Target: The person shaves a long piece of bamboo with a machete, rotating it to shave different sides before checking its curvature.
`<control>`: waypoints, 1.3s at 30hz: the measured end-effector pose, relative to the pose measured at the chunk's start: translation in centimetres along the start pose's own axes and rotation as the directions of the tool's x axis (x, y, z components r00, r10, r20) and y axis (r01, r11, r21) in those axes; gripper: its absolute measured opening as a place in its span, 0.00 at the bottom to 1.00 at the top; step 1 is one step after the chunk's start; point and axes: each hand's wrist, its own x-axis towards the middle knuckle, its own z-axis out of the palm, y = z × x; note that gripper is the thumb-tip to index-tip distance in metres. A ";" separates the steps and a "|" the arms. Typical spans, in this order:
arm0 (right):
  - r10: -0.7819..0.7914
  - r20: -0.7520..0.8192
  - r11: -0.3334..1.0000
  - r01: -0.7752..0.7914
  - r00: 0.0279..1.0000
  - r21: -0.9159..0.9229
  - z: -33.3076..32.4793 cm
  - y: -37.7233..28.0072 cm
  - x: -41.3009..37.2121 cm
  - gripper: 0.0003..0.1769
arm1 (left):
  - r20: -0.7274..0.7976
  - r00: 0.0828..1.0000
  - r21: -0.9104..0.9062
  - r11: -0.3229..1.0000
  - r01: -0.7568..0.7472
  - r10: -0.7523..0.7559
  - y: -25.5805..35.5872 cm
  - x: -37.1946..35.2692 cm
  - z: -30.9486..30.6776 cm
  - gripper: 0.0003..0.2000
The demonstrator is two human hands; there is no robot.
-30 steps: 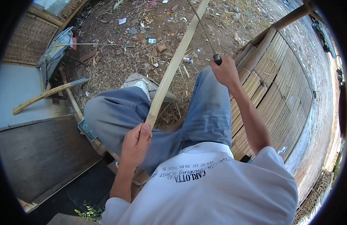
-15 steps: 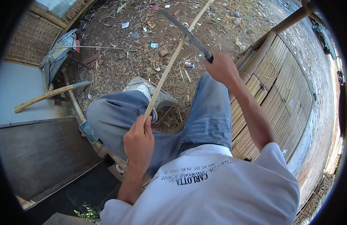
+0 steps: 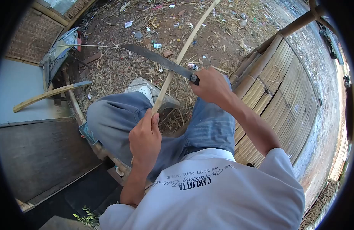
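Left hand at centre frame grips the lower end of the bamboo strip, which runs toward upper centre. Right hand is closed on the machete, its blade crossing the strip

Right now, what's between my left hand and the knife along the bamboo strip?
Head view: only bare bamboo strip between the left hand and the knife crossing it.
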 end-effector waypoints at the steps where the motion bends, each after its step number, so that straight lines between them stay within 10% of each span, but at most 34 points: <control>1: -0.057 0.014 0.996 0.055 0.998 0.077 0.8 -0.7 -1.3 0.10 | -0.012 1.000 0.027 1.000 -0.008 0.008 0.0 -0.1 0.0 0.12; 5: -0.209 0.089 0.976 0.203 0.974 0.074 2.4 -1.0 -3.2 0.12 | -0.049 0.997 -0.053 0.997 -0.061 0.059 -0.3 -1.3 0.0 0.11; 9: 0.093 0.022 0.996 -0.093 0.995 0.005 0.5 2.0 1.4 0.13 | 0.028 0.998 -0.054 0.996 0.064 -0.063 -0.2 -2.3 -0.1 0.11; 13: -0.247 0.235 0.969 0.235 0.940 0.079 2.0 -0.5 -3.6 0.14 | 0.014 0.999 -0.044 0.998 0.042 -0.041 -0.7 -3.0 0.1 0.12; 21: 0.006 -0.025 0.997 -0.004 1.000 0.074 0.3 2.1 -0.6 0.11 | 0.034 0.996 -0.078 0.994 0.079 -0.077 -0.6 -5.4 -1.5 0.11; 23: -0.221 0.089 0.973 0.213 0.971 0.092 0.7 0.4 -2.5 0.13 | 0.024 0.997 -0.093 0.993 0.074 -0.072 -0.5 -5.4 -1.9 0.11; 28: 0.147 -0.065 0.986 -0.141 0.987 0.091 -1.9 5.4 3.4 0.11 | 0.060 0.989 -0.079 0.987 0.137 -0.132 -1.4 -7.1 -2.4 0.11; 31: -0.189 0.011 0.979 0.187 0.982 0.083 0.2 2.2 -1.4 0.13 | 0.059 0.986 -0.106 0.982 0.159 -0.153 -0.8 -7.6 -2.9 0.11; 33: -0.092 0.011 0.995 0.093 0.996 -0.027 0.0 2.8 -0.3 0.13 | 0.060 0.986 -0.102 0.982 0.158 -0.153 -1.0 -8.2 -3.5 0.10; 34: 0.253 0.017 0.963 -0.254 0.967 0.091 -2.0 5.8 3.5 0.14 | 0.069 0.984 -0.096 0.981 0.167 -0.161 -1.1 -9.0 -3.8 0.10; 39: 0.029 0.006 0.998 -0.029 1.000 0.064 -1.2 4.5 1.6 0.15 | 0.046 0.985 -0.085 0.982 0.168 -0.165 -1.7 -10.3 -4.0 0.10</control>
